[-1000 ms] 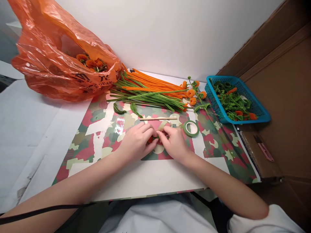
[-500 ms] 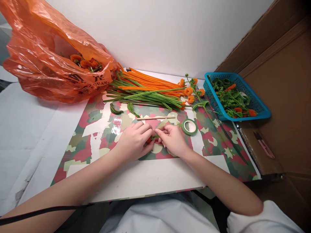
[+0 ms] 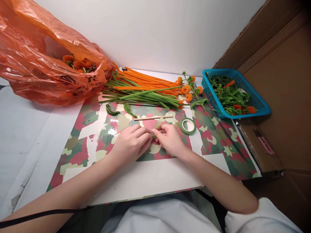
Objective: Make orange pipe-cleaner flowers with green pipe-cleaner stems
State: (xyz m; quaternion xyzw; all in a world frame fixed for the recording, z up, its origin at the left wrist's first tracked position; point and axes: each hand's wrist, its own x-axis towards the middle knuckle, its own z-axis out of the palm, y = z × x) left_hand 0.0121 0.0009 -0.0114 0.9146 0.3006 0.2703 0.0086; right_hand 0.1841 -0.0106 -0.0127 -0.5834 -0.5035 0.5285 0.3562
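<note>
My left hand (image 3: 132, 142) is closed around a small fuzzy pipe-cleaner flower, mostly hidden by the fingers. A bit of its green part (image 3: 154, 136) shows between my hands. My right hand (image 3: 171, 139) pinches a pale green strip of floral tape (image 3: 159, 123) against that part, its fingertips touching the left ones. Just right of my right hand lies a roll of green floral tape (image 3: 188, 126). A thin wooden stick (image 3: 153, 118) rests beyond my hands, and two curled green leaves (image 3: 130, 110) lie farther left.
Orange pipe cleaners (image 3: 148, 78) and green pipe cleaners (image 3: 143, 97) lie across the back. An orange plastic bag (image 3: 48, 74) with flowers stands left. A finished flower stem (image 3: 187, 89) lies near a blue basket (image 3: 261, 110) of green pieces. A pink-handled cutter (image 3: 266, 145) rests on cardboard at right.
My left fingers have rolled over the flower, hiding the orange that showed beneath them. My right hand keeps its pinch on the tape. The whole view has shifted slightly.
</note>
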